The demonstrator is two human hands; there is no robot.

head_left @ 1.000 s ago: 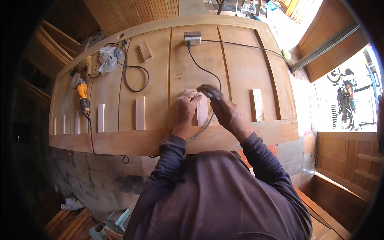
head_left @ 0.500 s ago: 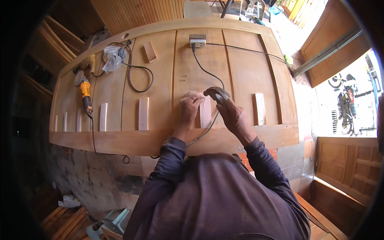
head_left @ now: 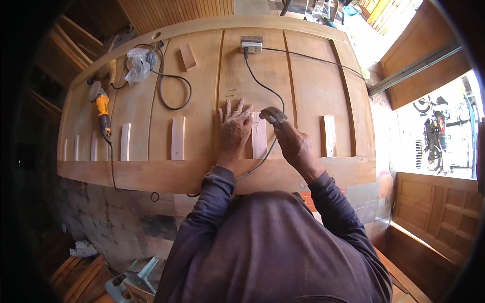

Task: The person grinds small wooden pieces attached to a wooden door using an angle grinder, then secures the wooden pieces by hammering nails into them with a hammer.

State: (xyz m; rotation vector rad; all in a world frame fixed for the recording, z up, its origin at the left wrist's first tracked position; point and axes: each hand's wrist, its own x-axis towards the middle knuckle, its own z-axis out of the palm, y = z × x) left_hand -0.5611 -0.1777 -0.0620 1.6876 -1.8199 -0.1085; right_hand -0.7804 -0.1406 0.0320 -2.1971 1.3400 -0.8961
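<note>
My left hand lies spread on the wooden panel, its thumb side against the top of a small wooden block. Closed around a hammer, my right hand is just right of that block, with the hammer head over its upper end. A thin nail seems to stand near the top of the block, too small to tell clearly. Two loose nails lie above my left hand. More blocks stand in a row along the panel's near edge, one to the left and one to the right.
An orange grinder lies at the left, near a plastic bag and a looped cord. One loose block lies at the upper middle. A power socket has cords running right and down beside my right hand.
My left hand's fingers have opened from a pinch at the block's top and now lie spread on the panel. The hammer stays in my right hand, its head over the block's upper end.
</note>
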